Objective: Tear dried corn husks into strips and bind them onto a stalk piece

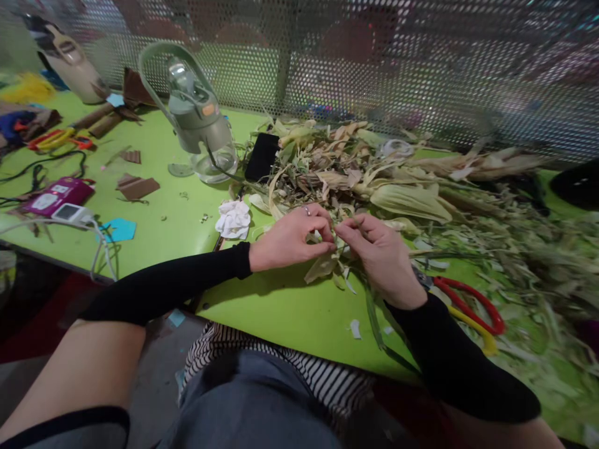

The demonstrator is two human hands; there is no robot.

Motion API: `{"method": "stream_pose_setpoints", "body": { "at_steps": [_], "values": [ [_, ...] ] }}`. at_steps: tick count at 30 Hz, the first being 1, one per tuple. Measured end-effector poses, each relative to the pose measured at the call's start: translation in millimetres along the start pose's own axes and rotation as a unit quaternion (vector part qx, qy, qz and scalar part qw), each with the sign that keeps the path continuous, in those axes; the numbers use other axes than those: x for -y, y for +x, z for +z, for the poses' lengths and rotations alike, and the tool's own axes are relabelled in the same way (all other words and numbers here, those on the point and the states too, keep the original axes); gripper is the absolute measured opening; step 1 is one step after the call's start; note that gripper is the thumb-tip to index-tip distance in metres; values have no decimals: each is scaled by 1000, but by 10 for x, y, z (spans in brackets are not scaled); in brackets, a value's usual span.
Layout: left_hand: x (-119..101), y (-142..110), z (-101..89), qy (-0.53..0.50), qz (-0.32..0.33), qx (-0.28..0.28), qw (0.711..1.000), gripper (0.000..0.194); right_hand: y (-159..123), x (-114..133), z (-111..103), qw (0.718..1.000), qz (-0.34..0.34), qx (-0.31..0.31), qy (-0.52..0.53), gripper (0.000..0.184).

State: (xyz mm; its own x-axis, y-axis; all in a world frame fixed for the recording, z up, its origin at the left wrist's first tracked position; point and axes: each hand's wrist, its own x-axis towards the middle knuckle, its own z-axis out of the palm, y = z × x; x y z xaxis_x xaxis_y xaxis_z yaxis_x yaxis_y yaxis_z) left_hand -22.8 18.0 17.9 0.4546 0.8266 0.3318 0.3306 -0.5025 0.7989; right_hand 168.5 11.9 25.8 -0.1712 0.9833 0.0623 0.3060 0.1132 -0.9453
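Observation:
My left hand (291, 238) and my right hand (379, 255) meet over the green table (281, 305), fingertips pinched together on a pale corn husk strip (322, 265) that hangs down between them. A ring shows on a left finger. Both arms wear black sleeves. Just beyond the hands lies a big heap of dried corn husks and leaves (374, 181).
Red and yellow handled scissors (472, 308) lie right of my right wrist. A crumpled white tissue (234, 218) sits left of my left hand. A small desk fan (199, 112), a black phone (262, 156), cardboard scraps, cables and a pink device (58, 196) are farther left. A mesh panel stands behind.

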Motion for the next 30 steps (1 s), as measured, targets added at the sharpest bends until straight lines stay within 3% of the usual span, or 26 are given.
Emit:
{"method": "stream_pose_setpoints", "body": {
  "at_steps": [3,7,11,15,24,27,30],
  "values": [
    [28,-6,18,-25,21,8,999,14,2,-11,2,1000,5,11,17,25],
    [34,-21,78,-132,-30,35,990,14,10,-19,8,998,28,10,60,28],
    [20,-34,136,-294,-66,67,951,18,18,-29,30,990,68,19,120,36],
    [4,-31,127,-379,-110,108,912,24,14,-51,46,985,87,53,143,37],
    [80,13,1,-478,-229,128,838,21,-50,77,-49,979,-49,7,196,30],
    [104,20,-14,-469,-235,172,834,26,-57,64,-80,983,-55,35,173,31],
    [102,21,-32,-423,-208,183,863,26,-50,21,-112,990,-60,41,121,31]
  ]
}}
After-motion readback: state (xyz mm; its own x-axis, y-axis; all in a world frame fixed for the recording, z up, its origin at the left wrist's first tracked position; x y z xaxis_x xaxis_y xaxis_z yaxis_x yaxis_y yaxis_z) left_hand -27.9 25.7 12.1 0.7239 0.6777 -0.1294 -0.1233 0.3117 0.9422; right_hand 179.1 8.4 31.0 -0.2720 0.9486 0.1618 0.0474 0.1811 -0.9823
